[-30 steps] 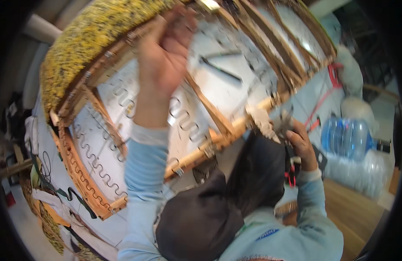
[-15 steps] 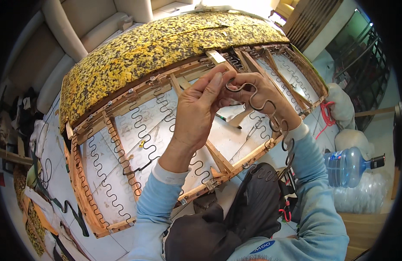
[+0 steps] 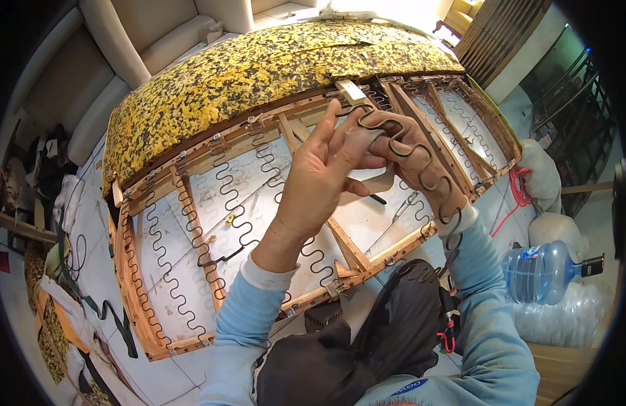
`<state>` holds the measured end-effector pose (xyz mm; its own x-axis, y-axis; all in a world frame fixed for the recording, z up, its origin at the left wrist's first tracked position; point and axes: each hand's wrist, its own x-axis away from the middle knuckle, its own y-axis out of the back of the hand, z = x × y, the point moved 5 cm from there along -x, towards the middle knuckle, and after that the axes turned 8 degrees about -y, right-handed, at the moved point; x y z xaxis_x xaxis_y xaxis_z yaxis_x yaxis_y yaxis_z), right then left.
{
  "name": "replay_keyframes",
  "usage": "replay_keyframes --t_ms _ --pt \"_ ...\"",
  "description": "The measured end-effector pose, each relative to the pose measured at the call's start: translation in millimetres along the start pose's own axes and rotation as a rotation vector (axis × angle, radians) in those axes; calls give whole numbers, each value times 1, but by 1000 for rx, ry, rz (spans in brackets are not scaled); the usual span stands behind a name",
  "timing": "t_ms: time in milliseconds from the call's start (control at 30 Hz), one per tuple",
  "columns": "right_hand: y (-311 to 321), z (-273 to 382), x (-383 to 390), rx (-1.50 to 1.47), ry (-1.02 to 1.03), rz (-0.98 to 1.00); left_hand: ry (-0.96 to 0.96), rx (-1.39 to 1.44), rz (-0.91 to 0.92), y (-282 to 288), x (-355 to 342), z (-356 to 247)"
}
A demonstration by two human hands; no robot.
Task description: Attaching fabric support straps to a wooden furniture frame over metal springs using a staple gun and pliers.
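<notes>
A dark zigzag spring runs from beside my left fingertips across the back of my right hand, and on down along my right forearm. My right hand has its fingers curled in around the spring's upper end. Against it, my left hand pinches a small pale flexible piece, its index finger raised; what the piece is made of I cannot make out. Both hands are above a wooden sofa frame strung with rows of zigzag springs. Mottled yellow-and-black foam covers its far side.
To the right stand a blue water jug, clear plastic wrap and a red cord by pale sacks. Foam scraps and dark straps lie at the left. Beige upholstered seats line the back.
The spring's end has turned up and outward, and the right hand has rolled over. A pale piece now shows between my hands. The whole view has shifted slightly.
</notes>
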<state>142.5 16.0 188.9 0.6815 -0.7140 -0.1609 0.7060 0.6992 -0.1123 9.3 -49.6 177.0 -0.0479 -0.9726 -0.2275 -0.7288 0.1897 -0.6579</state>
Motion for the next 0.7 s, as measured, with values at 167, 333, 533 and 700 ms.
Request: replay_keyframes --t_ms 167,333,533,700 --pt "7 -14 -3 20 -146 -89 -184 -634 13 17 -12 -13" --pt "11 -23 -13 51 -343 -203 -212 -912 -76 26 -18 -20" --pt "3 -28 -4 -382 -267 43 -454 -995 -1 21 -28 -42" --pt "13 -43 -18 461 -268 67 -290 -705 -120 30 -34 -62"
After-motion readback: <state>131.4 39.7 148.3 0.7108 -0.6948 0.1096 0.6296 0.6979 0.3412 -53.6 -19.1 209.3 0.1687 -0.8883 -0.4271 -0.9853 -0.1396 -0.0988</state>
